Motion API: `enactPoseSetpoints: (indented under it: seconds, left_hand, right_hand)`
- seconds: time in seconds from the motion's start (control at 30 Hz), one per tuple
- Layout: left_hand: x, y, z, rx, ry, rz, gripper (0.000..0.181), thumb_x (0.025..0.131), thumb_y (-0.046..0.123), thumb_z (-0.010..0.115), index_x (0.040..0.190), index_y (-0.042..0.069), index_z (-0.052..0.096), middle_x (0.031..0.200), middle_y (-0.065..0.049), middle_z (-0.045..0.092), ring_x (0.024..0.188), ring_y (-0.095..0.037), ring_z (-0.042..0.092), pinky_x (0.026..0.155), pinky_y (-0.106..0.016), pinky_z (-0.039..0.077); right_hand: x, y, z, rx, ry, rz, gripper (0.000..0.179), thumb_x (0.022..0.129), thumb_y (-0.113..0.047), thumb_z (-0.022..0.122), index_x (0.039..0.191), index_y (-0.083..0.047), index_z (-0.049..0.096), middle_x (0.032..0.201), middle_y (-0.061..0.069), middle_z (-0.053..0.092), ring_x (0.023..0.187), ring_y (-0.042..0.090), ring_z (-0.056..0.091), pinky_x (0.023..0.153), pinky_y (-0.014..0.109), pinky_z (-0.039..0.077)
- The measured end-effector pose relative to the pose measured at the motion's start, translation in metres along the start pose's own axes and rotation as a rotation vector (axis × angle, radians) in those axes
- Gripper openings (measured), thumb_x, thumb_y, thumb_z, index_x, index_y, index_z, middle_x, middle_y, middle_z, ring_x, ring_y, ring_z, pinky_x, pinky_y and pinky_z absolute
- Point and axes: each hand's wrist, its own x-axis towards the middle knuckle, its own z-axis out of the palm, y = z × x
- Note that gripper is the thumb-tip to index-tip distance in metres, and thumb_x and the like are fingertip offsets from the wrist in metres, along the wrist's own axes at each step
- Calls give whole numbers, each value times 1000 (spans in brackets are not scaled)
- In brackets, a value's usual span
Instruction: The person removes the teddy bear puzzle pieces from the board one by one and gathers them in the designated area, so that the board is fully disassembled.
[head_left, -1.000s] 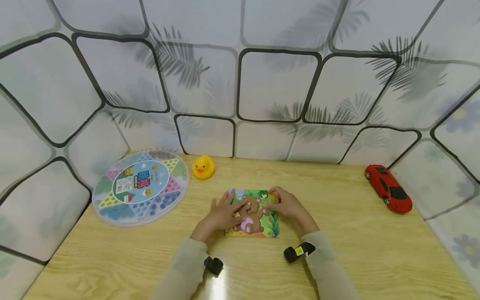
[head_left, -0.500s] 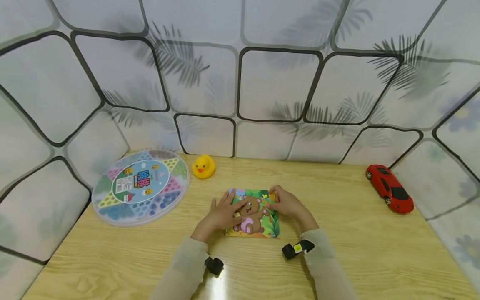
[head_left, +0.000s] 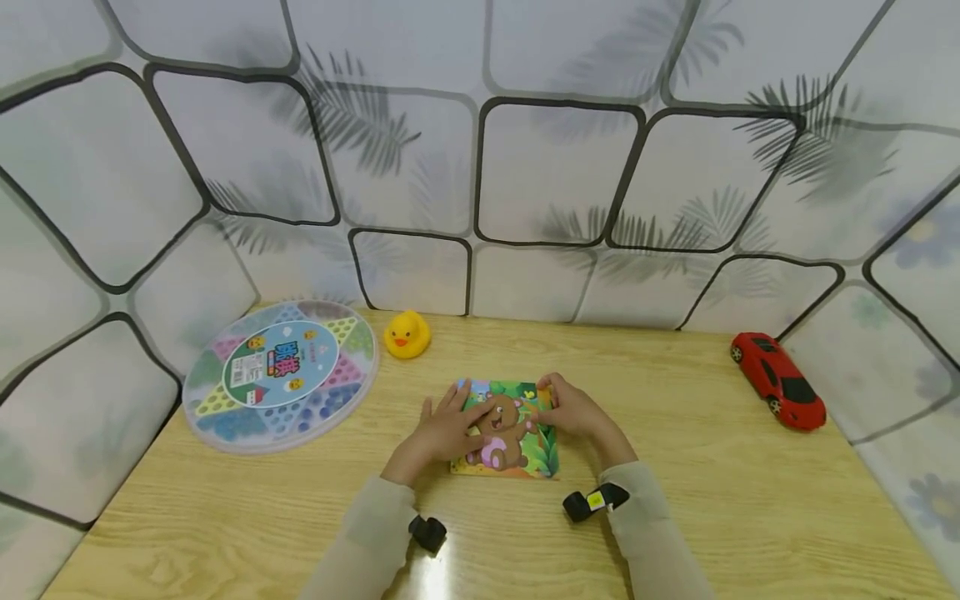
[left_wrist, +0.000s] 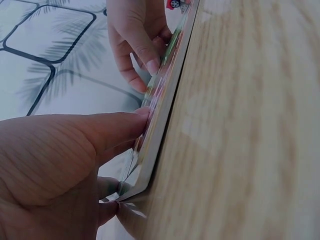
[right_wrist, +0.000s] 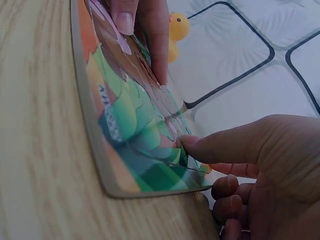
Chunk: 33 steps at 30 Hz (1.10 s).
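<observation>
A jigsaw puzzle with a brown bear on a green jungle picture lies flat on the table; cut lines between its pieces show in the right wrist view. My left hand spreads over its left part, fingers reaching to the far left corner and thumb resting on the bear. At the far right corner, my right hand has its thumb on the picture and its curled fingers at the edge. In the right wrist view the right thumb presses beside a small dark green patch near that corner.
A yellow rubber duck stands behind the puzzle to the left. Further left lies a round Chinese checkers set. A red toy car sits at the right, near the patterned cloth wall that borders the wooden table.
</observation>
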Motion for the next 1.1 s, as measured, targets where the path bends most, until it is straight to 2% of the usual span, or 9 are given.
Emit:
enactPoseSetpoints:
  seconds: [0.2,0.37,0.47,0.6,0.73,0.97,1.1]
  left_hand:
    - [-1,-1,1,2,6,6,58,95,37,55,148,26,35,158,-16,6,144,-33,2,107,-66,1]
    - [-3,0,0,0,11,12,57,95,36,55,147,25,36,157,-16,7,144,-34,3,106,-67,2]
    - [-3,0,-1,2,13,12,57,95,36,55,147,24,36,157,-17,7,144,-34,4,106,-67,2]
    - [-2,1,-1,8,14,12,57,95,37,55,147,24,36,157,-16,7,144,-34,4,106,-66,2]
    - [-2,1,-2,8,12,10,58,95,36,56,148,25,36,157,-16,7,144,-34,3,107,-66,2]
    - [-1,2,-2,2,2,6,58,95,36,55,148,25,35,158,-16,6,144,-32,2,107,-65,1]
    - [-3,2,-2,-5,2,2,57,95,36,55,148,24,36,158,-16,7,144,-32,2,107,-65,1]
  right_hand:
    - [0,-4,2,13,14,-9,47,84,-8,70,119,4,42,73,4,36,64,17,35,58,29,31]
    - [2,-5,4,10,38,-27,47,82,-4,71,117,6,41,79,6,39,72,18,39,65,31,35]
    - [2,-5,5,18,61,-37,47,80,-3,73,114,4,42,86,8,40,76,19,40,70,32,36]
    - [1,-6,4,30,86,-36,47,79,-3,74,113,-1,42,88,8,45,75,18,43,68,31,38]
    - [0,-6,3,59,100,-46,42,81,-1,71,113,-2,44,86,7,46,71,17,44,64,29,40]
    - [2,-1,5,162,183,-9,28,85,0,67,107,-1,51,76,3,47,66,14,42,62,26,38]
    - [2,2,6,194,207,-17,23,86,-1,64,106,1,53,71,2,51,62,13,43,59,25,38]
